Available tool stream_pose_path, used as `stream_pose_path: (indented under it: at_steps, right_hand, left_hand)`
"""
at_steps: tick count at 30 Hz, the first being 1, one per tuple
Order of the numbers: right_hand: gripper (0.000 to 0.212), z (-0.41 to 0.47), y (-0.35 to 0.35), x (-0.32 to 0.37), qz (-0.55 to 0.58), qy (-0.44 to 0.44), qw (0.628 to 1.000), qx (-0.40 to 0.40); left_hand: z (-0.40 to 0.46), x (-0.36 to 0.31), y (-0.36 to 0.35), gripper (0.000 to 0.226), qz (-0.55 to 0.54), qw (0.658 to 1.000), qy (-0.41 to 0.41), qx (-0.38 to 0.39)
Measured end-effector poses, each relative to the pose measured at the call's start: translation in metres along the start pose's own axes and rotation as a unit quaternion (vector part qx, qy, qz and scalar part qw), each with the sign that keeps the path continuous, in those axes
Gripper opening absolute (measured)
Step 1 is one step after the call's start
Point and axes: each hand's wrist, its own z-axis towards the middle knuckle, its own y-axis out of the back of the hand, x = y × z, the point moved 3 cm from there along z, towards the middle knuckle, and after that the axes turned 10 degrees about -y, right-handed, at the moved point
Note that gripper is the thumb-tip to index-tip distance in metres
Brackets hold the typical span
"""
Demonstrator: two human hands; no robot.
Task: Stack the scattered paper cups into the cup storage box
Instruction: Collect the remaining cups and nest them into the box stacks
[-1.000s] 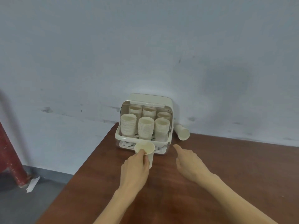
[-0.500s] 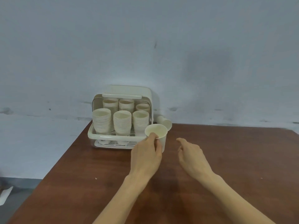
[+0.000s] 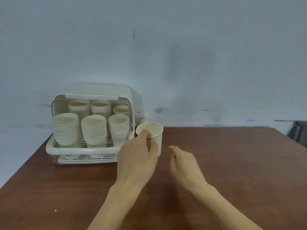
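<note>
We pinch paper cup [image 3: 153,135] in left hand [image 3: 137,156], mid-frame; right hand [image 3: 184,161] loose, holding nothing. We should keep cup upright, seat onto right front stack [image 3: 119,127] in storage box [image 3: 69,150].

No readable text, label, brand, number or sign shows on anything here.

A brown wooden table [image 3: 232,163] bears the cup storage box [image 3: 79,151] against the wall.

Dim, even, cool light; a soft grey shadow smudges the wall [image 3: 187,63] at one o'clock. Overall softness, slight blur, edges bowed.
</note>
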Motion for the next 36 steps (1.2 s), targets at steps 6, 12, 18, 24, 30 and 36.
stream_pose_path:
  at_steps: [6, 12, 18, 24, 30, 36]
  right_hand:
    - [0.041, 0.038, -0.032, 0.009, 0.002, -0.040, 0.999, 0.006]
    - [0.017, 0.093, -0.075, 0.028, 0.003, -0.089, 0.996, 0.015]
    - [0.015, 0.127, -0.106, 0.045, -0.010, -0.125, 0.992, -0.004]
    - [0.024, 0.147, -0.130, 0.048, -0.067, -0.156, 0.984, -0.048]
    - [0.018, 0.154, -0.133, 0.048, -0.045, -0.172, 0.981, -0.081]
    - [0.018, 0.137, -0.111, 0.053, -0.001, -0.127, 0.985, -0.116]
  left_hand:
    - [0.012, 0.019, 0.003, 0.014, -0.013, 1.000, 0.005, -0.010]
    - [0.020, 0.039, 0.013, 0.015, -0.007, 0.999, 0.014, -0.033]
    - [0.025, 0.056, 0.023, 0.013, -0.005, 0.998, 0.034, -0.049]
    - [0.029, 0.063, 0.029, 0.011, -0.038, 0.996, 0.040, -0.064]
    - [0.031, 0.064, 0.031, 0.010, -0.036, 0.996, 0.036, -0.070]
    - [0.031, 0.065, 0.033, 0.010, -0.015, 0.996, 0.040, -0.075]
